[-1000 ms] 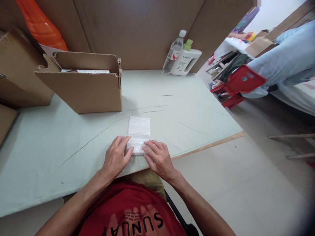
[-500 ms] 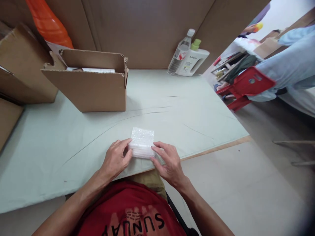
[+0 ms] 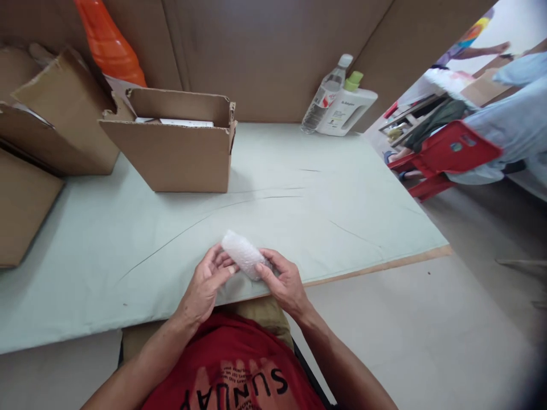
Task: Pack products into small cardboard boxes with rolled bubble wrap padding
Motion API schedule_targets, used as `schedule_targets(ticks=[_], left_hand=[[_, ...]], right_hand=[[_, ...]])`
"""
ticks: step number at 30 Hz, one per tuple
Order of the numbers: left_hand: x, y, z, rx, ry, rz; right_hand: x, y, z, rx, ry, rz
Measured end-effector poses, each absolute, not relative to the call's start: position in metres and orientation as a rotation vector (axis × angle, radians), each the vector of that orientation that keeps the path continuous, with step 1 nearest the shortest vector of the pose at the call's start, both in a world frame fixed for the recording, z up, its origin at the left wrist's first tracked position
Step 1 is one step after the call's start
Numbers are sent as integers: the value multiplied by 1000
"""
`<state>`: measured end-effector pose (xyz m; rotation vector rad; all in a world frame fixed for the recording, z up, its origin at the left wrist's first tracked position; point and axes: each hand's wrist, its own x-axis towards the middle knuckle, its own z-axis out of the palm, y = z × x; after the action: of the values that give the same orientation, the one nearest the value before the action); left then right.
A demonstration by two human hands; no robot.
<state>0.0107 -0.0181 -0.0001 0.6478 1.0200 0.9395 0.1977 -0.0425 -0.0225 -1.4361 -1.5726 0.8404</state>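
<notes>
A small rolled packet of bubble wrap (image 3: 243, 253), whitish and see-through, is tilted above the table's front edge. My right hand (image 3: 285, 280) pinches its right end, thumb on top and fingers behind. At its left side is my left hand (image 3: 208, 280), fingers loosely curled under the edge and thumb tip against it. What lies inside the wrap cannot be made out.
An open cardboard box (image 3: 188, 159) with white items inside stands behind. More cardboard boxes (image 3: 81, 125) and an orange bottle (image 3: 115, 54) are left. A water bottle (image 3: 327, 97) and white jug (image 3: 348, 111) stand at the back. A person sits on a red chair (image 3: 459, 147).
The bubble wrap packet lay flat with a flap open; now it is folded over, lifted and turned at a slant. My left hand has rotated palm-up beside it. The view has shifted slightly left.
</notes>
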Motion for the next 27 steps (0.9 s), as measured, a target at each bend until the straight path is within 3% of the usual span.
schedule_targets(ticks=[2, 7, 12, 21, 27], left_hand=[[14, -18, -1, 632, 1035, 977], [16, -19, -4, 690, 1049, 1055], [14, -24, -10, 734, 996, 1067], [-4, -7, -6, 906, 1082, 962], [-37, 38, 27, 1595, 1251, 1057]], right_hand=[[195, -46, -20, -1394, -1558, 948], [203, -44, -13, -1357, -1578, 823], [200, -37, -11, -1281, -1527, 1162], [188, -22, -13, -1332, -1310, 1353], [198, -9, -5, -1401, -1100, 1349]])
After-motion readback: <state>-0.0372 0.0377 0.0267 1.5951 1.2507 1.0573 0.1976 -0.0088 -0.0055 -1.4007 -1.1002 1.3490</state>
